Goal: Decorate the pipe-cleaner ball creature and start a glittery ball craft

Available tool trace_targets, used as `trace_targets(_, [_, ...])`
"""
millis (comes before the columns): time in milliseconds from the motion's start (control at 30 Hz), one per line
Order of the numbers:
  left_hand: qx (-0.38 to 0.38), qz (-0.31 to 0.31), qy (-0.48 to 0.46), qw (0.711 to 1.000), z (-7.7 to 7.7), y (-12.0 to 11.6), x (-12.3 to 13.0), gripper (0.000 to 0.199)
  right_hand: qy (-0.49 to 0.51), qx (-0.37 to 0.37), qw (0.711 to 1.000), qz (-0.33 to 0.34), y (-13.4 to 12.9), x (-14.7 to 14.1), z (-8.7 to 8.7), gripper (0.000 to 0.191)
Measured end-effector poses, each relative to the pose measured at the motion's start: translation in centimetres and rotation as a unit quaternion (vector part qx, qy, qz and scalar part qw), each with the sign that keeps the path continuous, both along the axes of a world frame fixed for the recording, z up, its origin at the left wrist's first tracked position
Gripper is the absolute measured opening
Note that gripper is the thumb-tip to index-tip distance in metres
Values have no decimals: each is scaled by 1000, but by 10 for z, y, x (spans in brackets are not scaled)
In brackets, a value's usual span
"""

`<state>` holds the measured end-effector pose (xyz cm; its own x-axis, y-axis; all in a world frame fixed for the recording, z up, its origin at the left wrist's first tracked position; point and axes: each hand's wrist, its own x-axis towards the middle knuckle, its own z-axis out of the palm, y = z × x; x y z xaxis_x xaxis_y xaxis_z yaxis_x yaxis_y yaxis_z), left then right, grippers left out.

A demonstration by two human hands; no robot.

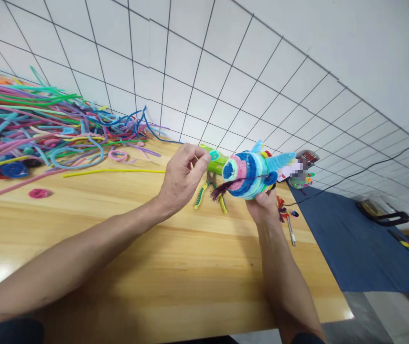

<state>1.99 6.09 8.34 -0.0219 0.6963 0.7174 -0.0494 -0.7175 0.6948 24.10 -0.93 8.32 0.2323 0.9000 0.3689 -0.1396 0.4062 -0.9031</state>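
My left hand [186, 174] is closed in a pinch, with a small turquoise pipe-cleaner coil [214, 155] at its thumb and fingertips. Just right of it, my right hand [264, 205] grips a pipe-cleaner figure [249, 169] from below, raised above the table. The figure is wound in blue, pink and turquoise stripes, with light blue points at its far end. A dark purple tassel [222, 188] hangs across its front. Most of my right fingers are hidden behind the figure. The coil and the figure are apart.
Yellow-green pliers [200, 193] lie on the wooden table [147, 267], close to a bright green object [217, 166]. A heap of coloured pipe cleaners [47, 124] covers the back left. At right are a pen [291, 231] and a dark blue cloth [340, 234]. A tiled wall stands behind.
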Motion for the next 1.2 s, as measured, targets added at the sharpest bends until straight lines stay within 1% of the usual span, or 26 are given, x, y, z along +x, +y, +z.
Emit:
trace_targets(67, [63,30,38,997,-1,0,-1,18,1,-7,1000,5,-2,-2,2,89])
trace_targets(167, [122,42,55,990,-1,-4,1,17,0,-12,1000,8,-3,-7,1,90])
trace_targets(400, [172,79,33,981,-4,-6,4,14,8,-18,1000,-8,-5,-15,0,93])
trace_targets(533, [210,93,44,972,-6,-6,5,12,16,-15,1000,-7,-6,-19,1,91])
trace_targets(700, [226,93,60,968,-7,-8,6,11,21,-21,1000,-5,-6,-21,1,87])
trace_targets(867, [208,91,88,970,-9,-10,4,7,27,-25,999,-9,-6,-19,-1,87])
trace_targets(1067, [213,58,125,967,-12,-11,2,8,11,-28,1000,-7,-5,-20,0,89])
trace_targets(1200, [225,76,141,961,-14,-10,3,8,16,-31,999,-3,-5,-21,2,90])
